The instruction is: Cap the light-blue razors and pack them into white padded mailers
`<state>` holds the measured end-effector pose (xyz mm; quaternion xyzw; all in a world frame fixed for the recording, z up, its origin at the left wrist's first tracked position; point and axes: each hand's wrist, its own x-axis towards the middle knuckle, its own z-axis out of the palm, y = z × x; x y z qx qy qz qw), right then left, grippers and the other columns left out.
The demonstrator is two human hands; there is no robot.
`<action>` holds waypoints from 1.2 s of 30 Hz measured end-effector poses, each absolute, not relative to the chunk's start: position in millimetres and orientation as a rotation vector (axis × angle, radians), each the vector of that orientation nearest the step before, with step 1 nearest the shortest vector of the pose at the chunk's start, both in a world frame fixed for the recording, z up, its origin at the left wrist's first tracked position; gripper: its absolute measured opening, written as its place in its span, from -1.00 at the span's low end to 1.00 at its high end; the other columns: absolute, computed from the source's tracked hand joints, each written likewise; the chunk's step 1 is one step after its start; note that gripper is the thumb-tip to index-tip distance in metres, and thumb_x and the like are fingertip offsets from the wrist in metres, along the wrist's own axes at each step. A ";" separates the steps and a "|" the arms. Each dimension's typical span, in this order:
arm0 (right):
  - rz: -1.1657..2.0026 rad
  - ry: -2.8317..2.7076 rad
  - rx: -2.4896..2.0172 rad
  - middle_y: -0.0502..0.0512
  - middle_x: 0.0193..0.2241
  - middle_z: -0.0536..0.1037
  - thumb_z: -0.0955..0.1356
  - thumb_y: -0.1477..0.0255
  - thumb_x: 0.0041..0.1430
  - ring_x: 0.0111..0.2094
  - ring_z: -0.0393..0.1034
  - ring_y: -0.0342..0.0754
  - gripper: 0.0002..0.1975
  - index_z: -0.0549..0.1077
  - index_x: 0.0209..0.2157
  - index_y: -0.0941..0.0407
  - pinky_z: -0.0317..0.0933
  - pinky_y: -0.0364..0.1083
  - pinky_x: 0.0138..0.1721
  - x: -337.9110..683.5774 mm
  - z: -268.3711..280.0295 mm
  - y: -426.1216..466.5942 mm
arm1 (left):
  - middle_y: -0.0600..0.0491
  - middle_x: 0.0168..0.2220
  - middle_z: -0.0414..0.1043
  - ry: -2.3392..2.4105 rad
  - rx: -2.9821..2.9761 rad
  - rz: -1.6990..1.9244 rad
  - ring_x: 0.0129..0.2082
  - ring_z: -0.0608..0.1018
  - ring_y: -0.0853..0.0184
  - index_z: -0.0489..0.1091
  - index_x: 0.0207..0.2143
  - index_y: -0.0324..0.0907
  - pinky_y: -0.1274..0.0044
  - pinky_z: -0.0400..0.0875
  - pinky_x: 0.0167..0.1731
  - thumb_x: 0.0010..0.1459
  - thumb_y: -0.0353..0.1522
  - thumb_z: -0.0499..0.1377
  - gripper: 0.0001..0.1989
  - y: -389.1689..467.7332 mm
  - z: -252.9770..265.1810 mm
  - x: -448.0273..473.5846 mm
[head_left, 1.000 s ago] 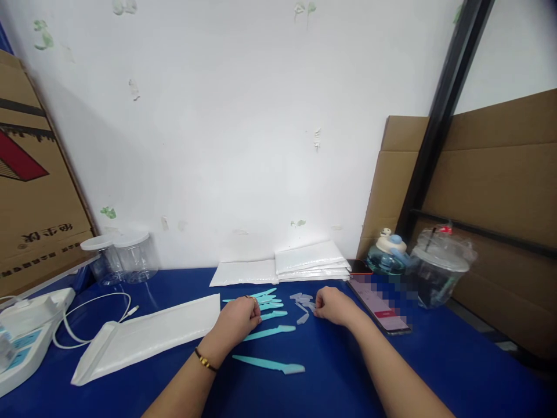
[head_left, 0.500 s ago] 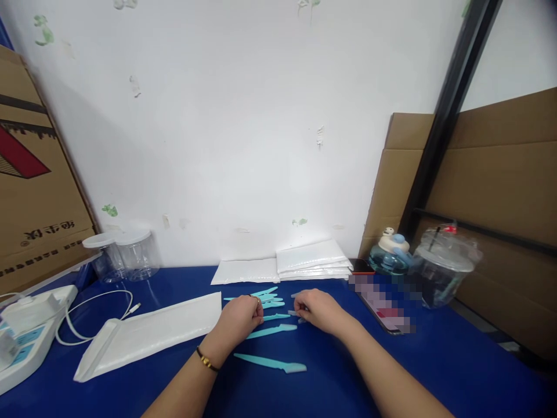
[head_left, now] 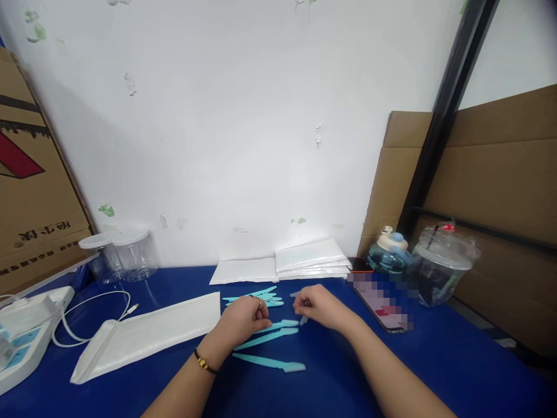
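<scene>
Several turquoise eyebrow razors lie on the blue table, most of them in a loose cluster (head_left: 261,295) behind my left hand (head_left: 246,315). That hand is loosely curled, with thumb and forefinger apart, just over the handle of one razor (head_left: 285,324). In front of it lie a second razor (head_left: 272,337) and a third one (head_left: 270,362), blades toward the right. My right hand (head_left: 318,304) has its fingertips pressed together; what they hold, if anything, is hidden. Small translucent pieces, which look like blade caps, lie by its fingers, one of them (head_left: 303,320) just below.
A long white padded mailer (head_left: 152,337) lies left, with a white cable (head_left: 87,338) and power strip (head_left: 30,354) beyond. Stacked mailers (head_left: 311,258) rest against the wall. Clear jars (head_left: 137,255) stand back left; a phone (head_left: 378,305), blue bottle (head_left: 387,255) and lidded cup (head_left: 441,267) are right.
The razor by my left hand has come nearer to me and lies beside the second razor. My left thumb and forefinger have parted. My right hand has shifted only slightly.
</scene>
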<state>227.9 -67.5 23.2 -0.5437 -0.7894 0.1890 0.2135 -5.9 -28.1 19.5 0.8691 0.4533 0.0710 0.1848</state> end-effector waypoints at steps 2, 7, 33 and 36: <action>0.416 -2.086 -1.594 0.03 -0.46 0.52 0.28 0.55 0.01 -0.43 0.37 -0.13 -0.84 0.50 -0.46 0.14 0.10 -0.23 -0.44 236.3 23.0 -65.2 | 0.10 -0.30 0.44 1.380 2.520 0.340 -0.30 0.47 0.33 0.41 -0.30 -0.08 0.58 0.22 -0.37 0.03 -0.27 0.15 -0.83 -22.2 17.1 -10.3; 0.326 -2.051 -1.744 0.03 -0.43 0.50 0.34 0.48 -0.01 -0.41 0.37 -0.10 -0.94 0.49 -0.48 0.11 0.09 -0.21 -0.45 238.7 13.2 -59.4 | 0.07 -0.27 0.43 1.535 2.599 0.310 -0.23 0.45 0.29 0.41 -0.33 -0.11 0.54 0.21 -0.30 0.06 -0.34 0.14 -0.90 -12.4 12.6 -17.1; 0.504 -2.056 -1.594 -0.02 -0.51 0.49 0.33 0.63 -0.03 -0.49 0.38 -0.18 -0.88 0.46 -0.50 0.14 0.05 -0.28 -0.51 227.8 4.0 -56.2 | 0.16 -0.47 0.48 1.293 2.713 0.265 -0.41 0.47 0.37 0.39 -0.46 -0.12 0.53 0.13 -0.33 0.04 -0.43 0.10 -0.90 -19.2 27.9 -13.9; 0.522 -2.061 -1.571 -0.04 -0.53 0.48 0.33 0.61 -0.03 -0.51 0.36 -0.20 -0.89 0.46 -0.50 0.13 0.05 -0.29 -0.52 227.9 0.9 -54.9 | 0.16 -0.49 0.48 1.301 2.669 0.216 -0.44 0.47 0.39 0.40 -0.48 -0.12 0.56 0.14 -0.37 0.02 -0.45 0.09 -0.89 -18.2 25.5 -13.5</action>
